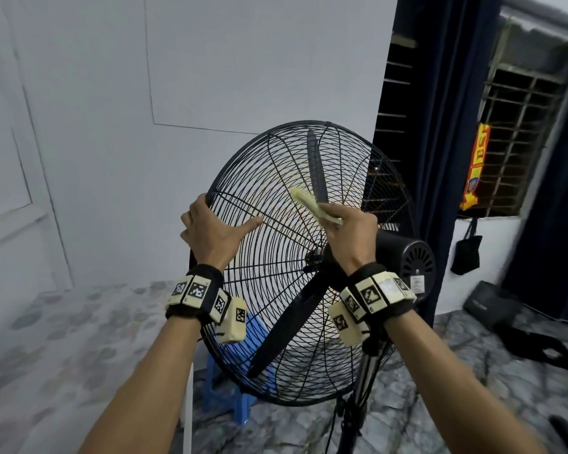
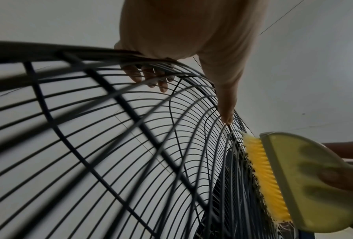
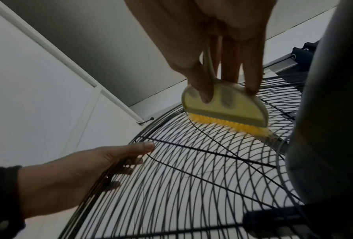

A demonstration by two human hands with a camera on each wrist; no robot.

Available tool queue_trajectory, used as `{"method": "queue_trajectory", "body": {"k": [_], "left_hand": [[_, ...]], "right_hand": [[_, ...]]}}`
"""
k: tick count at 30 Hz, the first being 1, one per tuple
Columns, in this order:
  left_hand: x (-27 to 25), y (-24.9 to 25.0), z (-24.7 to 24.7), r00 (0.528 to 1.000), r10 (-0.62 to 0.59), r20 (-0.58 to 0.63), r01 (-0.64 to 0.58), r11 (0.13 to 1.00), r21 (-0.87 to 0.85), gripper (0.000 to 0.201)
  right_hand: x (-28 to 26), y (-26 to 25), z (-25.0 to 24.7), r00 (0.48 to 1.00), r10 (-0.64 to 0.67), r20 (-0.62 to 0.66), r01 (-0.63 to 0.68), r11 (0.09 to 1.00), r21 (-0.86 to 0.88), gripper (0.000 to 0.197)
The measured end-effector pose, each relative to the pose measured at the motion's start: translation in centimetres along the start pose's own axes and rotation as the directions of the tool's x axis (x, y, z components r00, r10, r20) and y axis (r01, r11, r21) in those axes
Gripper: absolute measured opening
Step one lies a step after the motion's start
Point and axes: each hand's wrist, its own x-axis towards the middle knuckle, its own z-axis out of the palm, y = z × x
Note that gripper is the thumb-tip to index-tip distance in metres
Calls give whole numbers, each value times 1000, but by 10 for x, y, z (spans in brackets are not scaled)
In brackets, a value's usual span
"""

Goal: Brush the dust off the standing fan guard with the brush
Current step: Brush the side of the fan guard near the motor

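Guard rim gripped by left hand; right hand presses brush against upper wires.

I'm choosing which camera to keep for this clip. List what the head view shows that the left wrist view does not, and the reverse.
Only the head view shows the fan's motor housing, its blades, the blue stool behind, the window and both wristbands. Only the left wrist view shows the brush's yellow bristles against the wires and the left fingertips curled behind the rim. Both show the fan guard, the left hand on its rim and the right hand holding the brush.
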Motion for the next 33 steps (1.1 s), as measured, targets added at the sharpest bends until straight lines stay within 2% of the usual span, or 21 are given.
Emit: {"method": "queue_trajectory", "body": {"k": [3,7,9,11,13,16,18,21,23,27,29,31,33], "left_hand": [[-1,1,0,1000,-1,1,1,1000,7,117],[-1,2,-2,1000,-12,8,12,1000,7,118],[-1,2,-3,1000,-13,5,13,1000,12,116],[-2,3,-3,1000,-8,3,8,1000,16,115],[-3,4,-3,1000,-1,7,1,1000,14,115],[-2,5,-2,1000,-2,6,2,1000,13,115],[-2,5,-2,1000,0,5,-1,1000,8,115],[-4,6,-2,1000,3,9,-3,1000,1,115],[-5,7,-2,1000,1,7,-1,1000,-2,115],[-2,7,-2,1000,-16,15,16,1000,5,117],[-1,5,-2,1000,-20,16,20,1000,6,118],[-2,4,-3,1000,-12,13,12,1000,2,118],[-4,5,-3,1000,-7,12,7,1000,7,118]], "right_hand": [[4,-10,-7,999,-32,22,34,993,-109,25],[6,-19,-21,975,-11,220,34,994,-99,24],[12,-13,-25,985,27,168,-22,999,-27,27],[14,-6,-24,997,74,0,-74,996,52,30],[9,-2,-15,995,66,-78,-61,996,69,32],[-5,-5,-2,997,-69,42,71,996,-48,30],[-3,-12,-7,992,-95,85,100,993,-57,30],[12,-16,-14,993,-74,-97,75,997,9,31],[16,-17,-9,989,-78,-128,82,996,22,32],[-2,-15,6,993,-102,62,104,994,-31,30],[-1,-17,-1,983,-107,150,108,994,-1,29],[10,-17,-10,993,-62,103,56,997,57,29],[19,-15,-13,999,-26,-31,28,997,67,31]]}}
